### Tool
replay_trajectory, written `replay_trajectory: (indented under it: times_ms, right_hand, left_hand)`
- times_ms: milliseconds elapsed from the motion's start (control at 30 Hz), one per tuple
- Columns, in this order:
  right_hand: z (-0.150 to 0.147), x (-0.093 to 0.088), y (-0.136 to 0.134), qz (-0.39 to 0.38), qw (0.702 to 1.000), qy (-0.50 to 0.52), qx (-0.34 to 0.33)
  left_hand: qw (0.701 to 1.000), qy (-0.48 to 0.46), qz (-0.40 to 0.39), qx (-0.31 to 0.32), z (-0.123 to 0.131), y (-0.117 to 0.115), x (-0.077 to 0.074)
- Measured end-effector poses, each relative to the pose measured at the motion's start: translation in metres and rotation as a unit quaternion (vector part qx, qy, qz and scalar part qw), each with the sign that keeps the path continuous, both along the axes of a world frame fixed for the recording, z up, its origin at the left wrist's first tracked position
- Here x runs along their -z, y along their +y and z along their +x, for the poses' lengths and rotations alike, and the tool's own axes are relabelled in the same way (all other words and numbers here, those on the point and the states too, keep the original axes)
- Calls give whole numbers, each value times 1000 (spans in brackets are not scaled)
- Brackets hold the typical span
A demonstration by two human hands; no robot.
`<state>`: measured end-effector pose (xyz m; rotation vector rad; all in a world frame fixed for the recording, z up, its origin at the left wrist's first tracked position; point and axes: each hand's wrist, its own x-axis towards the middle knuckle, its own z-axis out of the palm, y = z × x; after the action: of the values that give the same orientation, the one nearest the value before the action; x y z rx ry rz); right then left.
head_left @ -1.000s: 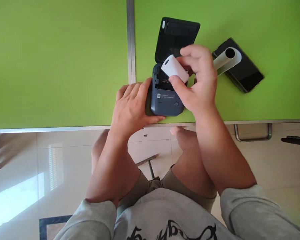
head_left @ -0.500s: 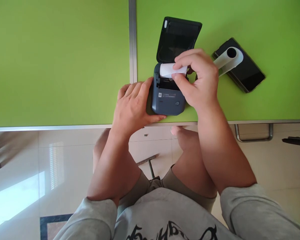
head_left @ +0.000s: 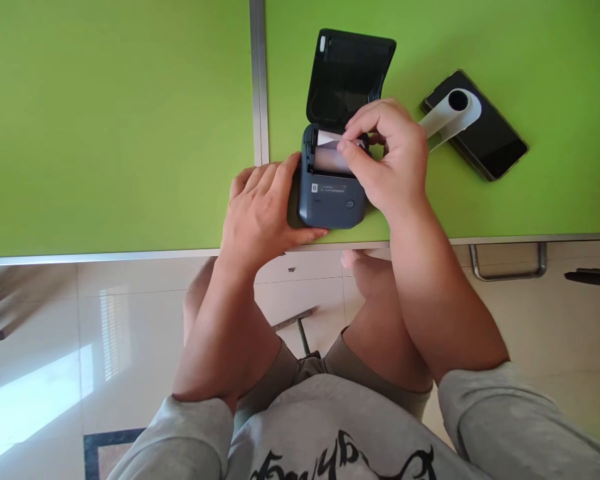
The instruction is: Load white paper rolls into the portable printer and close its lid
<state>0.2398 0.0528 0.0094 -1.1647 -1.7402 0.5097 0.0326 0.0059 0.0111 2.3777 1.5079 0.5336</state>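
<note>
Bearing power symbol and illegible label: printer

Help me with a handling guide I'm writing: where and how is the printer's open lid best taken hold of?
Probably by its far edge, near the left corner, coming from the far side. The open lid is tipped back from the printer, leaving that edge free, while the right hand overlaps its near right corner in view.
</note>
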Motion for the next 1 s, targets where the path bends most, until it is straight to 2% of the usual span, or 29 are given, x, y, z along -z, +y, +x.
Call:
replay_trajectory:
  times_ms: [133, 333, 533, 633, 700, 800, 900, 1000]
  right_hand:
    - [1, -1, -3, 19, 1000, 11, -12]
    - [3, -2, -18, 61, 995, 7, -73]
    - [2, -8, -27, 40, 992, -39, -109]
    - [3, -8, -26, 13, 992, -2, -123]
    - [6, -4, -23, 8, 991, 78, -112]
    - [9, 7, -13, 14, 983, 176, -40]
    - [10, 17, -3, -26, 982, 185, 18]
    - [7, 19, 3, -67, 982, 178, 16]
  left_hand:
    - [1000, -2, 13, 8, -1, -1, 1]
    - [999, -4, 29, 23, -2, -2, 1]
    - [998, 4, 48, 42, -5, -1, 4]
    - [997, 11, 51, 53, -6, -1, 4]
    - [996, 17, 57, 60, -6, -1, 4]
    - [995, 21, 69, 70, -6, -2, 4]
    - [994, 19, 75, 78, -7, -2, 5]
    - [994, 21, 73, 84, -8, -2, 5]
